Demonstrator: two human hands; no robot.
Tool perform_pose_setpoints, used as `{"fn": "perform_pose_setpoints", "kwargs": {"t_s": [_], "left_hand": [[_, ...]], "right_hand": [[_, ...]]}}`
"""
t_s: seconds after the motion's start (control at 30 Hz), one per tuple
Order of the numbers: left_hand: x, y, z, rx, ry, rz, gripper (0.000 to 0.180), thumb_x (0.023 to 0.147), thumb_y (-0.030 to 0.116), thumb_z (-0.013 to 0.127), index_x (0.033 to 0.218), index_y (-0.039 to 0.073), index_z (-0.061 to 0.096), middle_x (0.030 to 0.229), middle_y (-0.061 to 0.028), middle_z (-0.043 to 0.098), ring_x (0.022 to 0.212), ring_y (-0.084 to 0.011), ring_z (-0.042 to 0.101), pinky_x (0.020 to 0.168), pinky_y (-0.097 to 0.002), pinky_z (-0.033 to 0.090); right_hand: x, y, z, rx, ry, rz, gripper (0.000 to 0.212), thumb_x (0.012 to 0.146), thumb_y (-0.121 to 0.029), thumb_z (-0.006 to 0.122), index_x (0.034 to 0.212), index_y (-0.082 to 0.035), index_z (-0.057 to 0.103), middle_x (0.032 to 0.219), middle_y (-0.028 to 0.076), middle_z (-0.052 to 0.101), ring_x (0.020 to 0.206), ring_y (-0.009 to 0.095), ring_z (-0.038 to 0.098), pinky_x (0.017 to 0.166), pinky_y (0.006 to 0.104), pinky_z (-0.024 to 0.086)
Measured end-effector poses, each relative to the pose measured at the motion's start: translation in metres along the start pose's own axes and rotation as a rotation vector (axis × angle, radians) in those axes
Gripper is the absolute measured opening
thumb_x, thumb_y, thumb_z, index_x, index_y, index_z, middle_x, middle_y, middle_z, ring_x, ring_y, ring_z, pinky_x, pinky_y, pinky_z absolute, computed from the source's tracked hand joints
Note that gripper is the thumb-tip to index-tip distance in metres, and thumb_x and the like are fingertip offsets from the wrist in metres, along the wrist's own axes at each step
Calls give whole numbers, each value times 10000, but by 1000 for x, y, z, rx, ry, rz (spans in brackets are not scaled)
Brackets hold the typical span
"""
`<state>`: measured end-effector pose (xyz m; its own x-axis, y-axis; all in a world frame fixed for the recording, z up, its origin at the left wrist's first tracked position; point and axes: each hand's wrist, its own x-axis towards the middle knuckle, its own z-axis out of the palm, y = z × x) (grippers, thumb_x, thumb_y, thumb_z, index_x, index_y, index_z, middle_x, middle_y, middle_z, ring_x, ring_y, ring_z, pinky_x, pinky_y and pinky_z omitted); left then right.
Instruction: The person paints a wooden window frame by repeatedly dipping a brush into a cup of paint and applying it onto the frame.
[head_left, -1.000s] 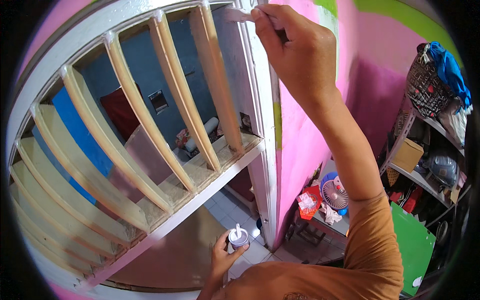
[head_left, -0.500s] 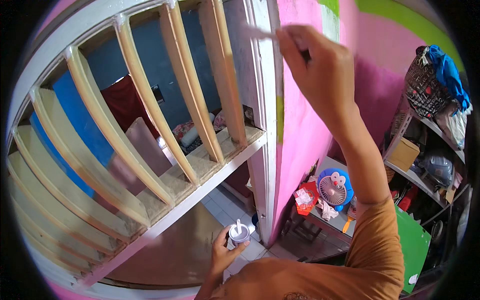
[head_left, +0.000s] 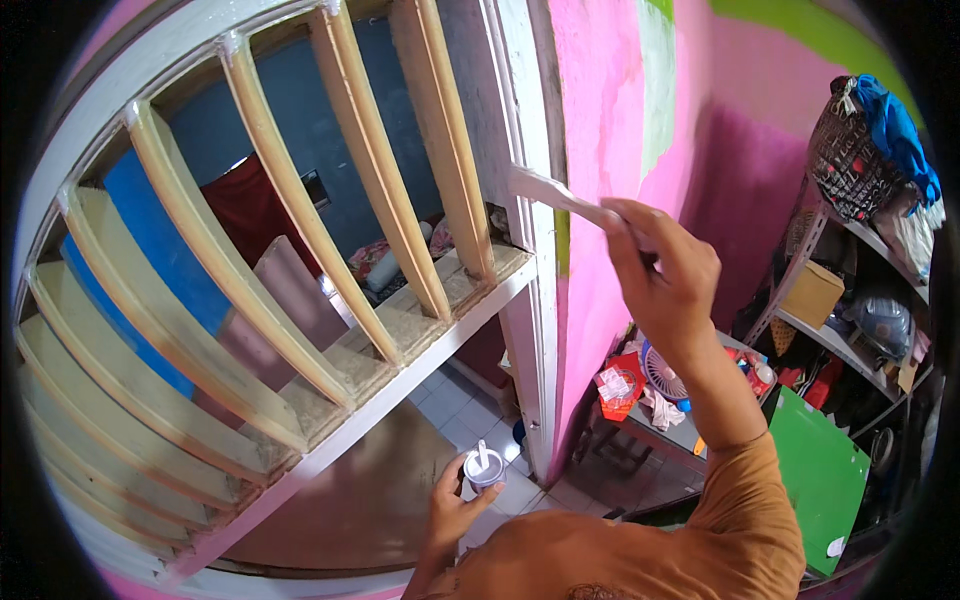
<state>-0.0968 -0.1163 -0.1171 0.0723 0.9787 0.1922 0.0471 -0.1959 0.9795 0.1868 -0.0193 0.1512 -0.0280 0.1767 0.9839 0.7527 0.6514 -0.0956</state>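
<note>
My right hand (head_left: 665, 270) grips a whitish paintbrush (head_left: 560, 194), its fingers closed round the handle. The brush's flat tip lies against the white door frame post (head_left: 530, 130) where it meets the pink wall. Lower down, my left hand (head_left: 452, 505) is wrapped round a small cup (head_left: 485, 470) holding white paint. A white stick (head_left: 483, 455) stands tilted in that cup. Left of the post, a slatted wooden vent (head_left: 290, 180) with tan slats sits above a white crossbar (head_left: 430, 350).
Behind my right arm, a table (head_left: 655, 425) carries a fan (head_left: 668, 375) and a red tray (head_left: 622, 388). A loaded metal shelf (head_left: 835, 345) stands at the right, near a green board (head_left: 815, 480). A brown door panel (head_left: 350, 500) is below the crossbar.
My right hand has moved down with the paintbrush, from high on the white post to its lower part. The left hand and cup have hardly moved.
</note>
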Motion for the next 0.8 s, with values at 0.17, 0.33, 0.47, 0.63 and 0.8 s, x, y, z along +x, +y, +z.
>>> {"fn": "perform_pose_setpoints", "kwargs": {"t_s": [0.17, 0.33, 0.47, 0.63, 0.8], "left_hand": [[-8, -6, 2, 31, 38, 10, 663, 760, 97, 870, 1308, -59, 531, 1191, -118, 644, 1108, -180, 612, 978, -322, 477], [-10, -6, 11, 27, 17, -47, 662, 770, 83, 864, 1320, -49, 520, 1218, -117, 633, 1136, -195, 605, 998, -343, 472], [-12, -12, 18, -79, 17, -105, 649, 799, 24, 827, 1346, -39, 485, 1267, -113, 598, 1197, -187, 572, 1042, -344, 445], [-7, -5, 29, -49, -10, -94, 634, 811, 5, 812, 1355, -27, 488, 1285, -103, 596, 1205, -178, 567, 1052, -338, 439], [-10, 5, 35, -7, 27, -101, 635, 818, -12, 798, 1368, -27, 482, 1293, -104, 595, 1210, -180, 567, 1056, -342, 439]], "right_hand": [[-67, 2, -17, 301, 109, 339, 212, 984, -103, 631, 1154, 20, 657, 740, 90, 678, 547, 108, 612, 485, 252, 466], [-126, 9, -20, 669, 200, 803, 256, 1025, -130, 565, 1220, 24, 628, 787, 112, 670, 546, 114, 590, 492, 234, 459], [-153, 14, -18, 825, 216, 921, 247, 1017, -109, 574, 1213, 35, 620, 787, 119, 666, 576, 152, 607, 513, 273, 493], [-182, 23, -15, 937, 190, 981, 230, 1010, -92, 578, 1188, 54, 592, 811, 145, 664, 610, 175, 626, 530, 291, 517], [-172, 27, -10, 1067, 130, 1119, 224, 1007, -101, 583, 1164, 59, 582, 821, 149, 662, 615, 180, 631, 537, 307, 524]]}}
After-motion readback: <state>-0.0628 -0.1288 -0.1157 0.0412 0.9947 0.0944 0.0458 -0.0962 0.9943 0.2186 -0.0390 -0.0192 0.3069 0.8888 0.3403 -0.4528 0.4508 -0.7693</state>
